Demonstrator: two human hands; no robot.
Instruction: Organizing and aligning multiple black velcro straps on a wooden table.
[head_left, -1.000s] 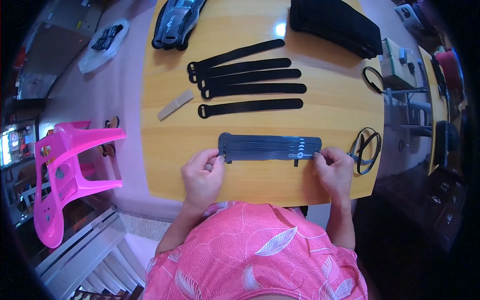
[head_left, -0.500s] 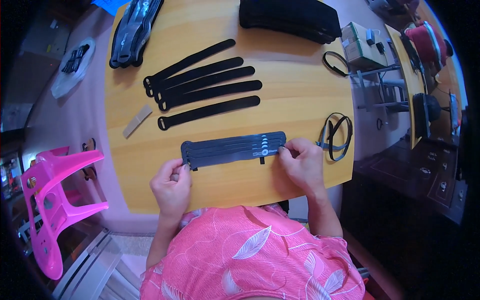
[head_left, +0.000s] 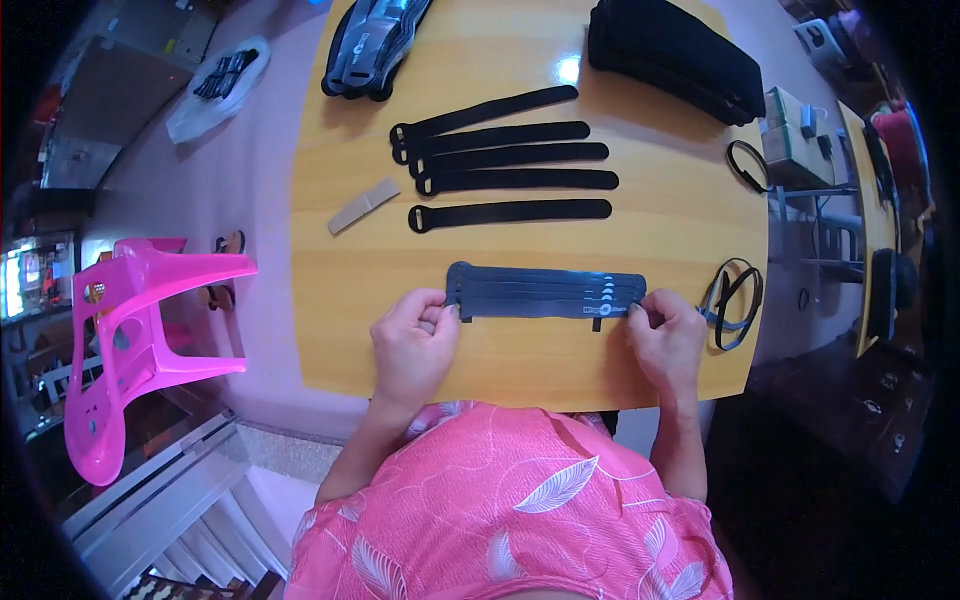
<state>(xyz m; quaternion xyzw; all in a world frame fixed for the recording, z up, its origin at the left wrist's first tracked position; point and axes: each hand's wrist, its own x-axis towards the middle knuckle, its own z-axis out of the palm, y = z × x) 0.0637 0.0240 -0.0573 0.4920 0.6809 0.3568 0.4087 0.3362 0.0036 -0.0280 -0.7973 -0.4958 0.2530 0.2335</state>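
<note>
A flat bundle of dark hook-and-loop cable straps (head_left: 540, 290) stretches between the person's hands, over the near part of the yellow wood bench (head_left: 520, 362). The left hand (head_left: 412, 338) pinches its left end and the right hand (head_left: 670, 338) its right end, near pale printed marks; whether it touches the wood cannot be told. Since half a second ago the view has swung, so the bundle looks nearly level instead of slanted, while both pinches remain. That suggests the straps are being kept in line, not separated. Beyond lie a single loose strap (head_left: 515, 212) and four fanned straps (head_left: 520, 156), unmoved, beside a beige card strip (head_left: 364, 206)
</note>
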